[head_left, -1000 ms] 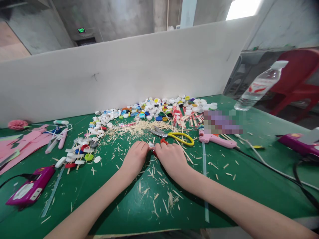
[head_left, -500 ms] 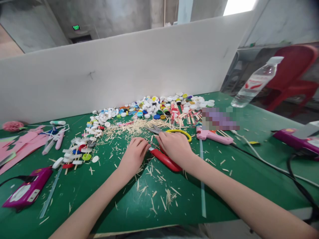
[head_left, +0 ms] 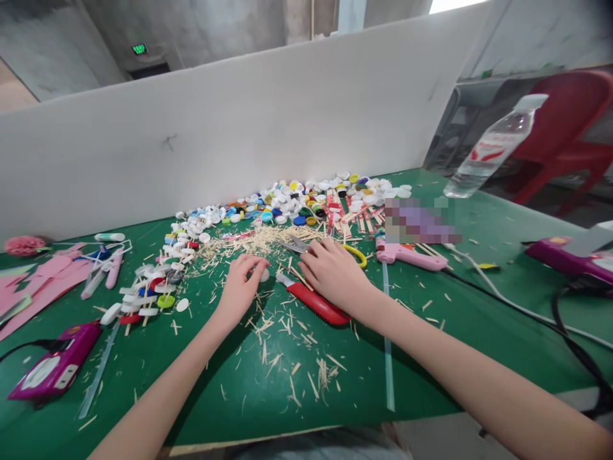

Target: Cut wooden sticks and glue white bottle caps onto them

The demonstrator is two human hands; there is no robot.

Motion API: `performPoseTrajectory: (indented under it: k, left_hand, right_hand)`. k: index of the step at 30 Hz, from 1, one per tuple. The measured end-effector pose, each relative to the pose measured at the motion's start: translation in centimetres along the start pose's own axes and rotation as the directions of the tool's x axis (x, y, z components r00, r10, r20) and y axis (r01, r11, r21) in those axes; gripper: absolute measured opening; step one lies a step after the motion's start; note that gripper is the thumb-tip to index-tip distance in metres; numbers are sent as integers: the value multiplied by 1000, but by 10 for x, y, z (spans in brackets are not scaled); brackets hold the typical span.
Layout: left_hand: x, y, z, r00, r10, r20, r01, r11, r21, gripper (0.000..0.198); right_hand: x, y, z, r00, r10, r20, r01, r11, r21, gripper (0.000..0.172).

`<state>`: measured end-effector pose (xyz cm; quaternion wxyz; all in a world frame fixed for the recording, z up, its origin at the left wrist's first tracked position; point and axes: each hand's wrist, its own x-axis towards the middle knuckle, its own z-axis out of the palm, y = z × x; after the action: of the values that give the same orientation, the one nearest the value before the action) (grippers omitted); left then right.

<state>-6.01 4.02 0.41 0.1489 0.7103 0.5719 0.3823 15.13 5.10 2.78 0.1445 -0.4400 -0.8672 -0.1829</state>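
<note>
My left hand (head_left: 242, 284) is closed, its thumb and fingertips at a small whitish bottle cap (head_left: 264, 275) just above the green table. My right hand (head_left: 330, 275) rests palm down, fingers bent and apart, over a pair of scissors with yellow handles (head_left: 359, 254). The scissors' blades (head_left: 293, 244) point left past its fingertips. Beneath that palm lies a red-handled knife (head_left: 318, 304), partly covered. Thin wooden sticks and shavings (head_left: 268, 239) are scattered around both hands. What is under the right fingers is hidden.
Piled bottle caps (head_left: 287, 203) line the white partition (head_left: 287, 128). Joined caps and sticks (head_left: 148, 294) lie left. A pink glue gun (head_left: 412, 257) and its cord are right, with a water bottle (head_left: 495, 150) behind. Purple devices (head_left: 57, 361) and pink paper (head_left: 48, 275) flank the sides.
My hands have parted. The left has moved slightly left, and a whitish cap now shows at its fingertips. The right hand's fingers have spread over the scissors. The view has shifted slightly.
</note>
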Motion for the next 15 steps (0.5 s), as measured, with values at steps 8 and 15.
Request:
performPoseTrajectory:
  k: [8,15]
  left_hand:
    - [1,4,-13,999,-32,-2,32,997,70,20]
    - [3,2,-18,994,-103,42,104,994,-33,14]
  right_hand:
    - [0,2,-2,1000,-10,-3,10,1000,0,35]
    - [-17,72,-36,969,220,-116,-226,973,-40,34]
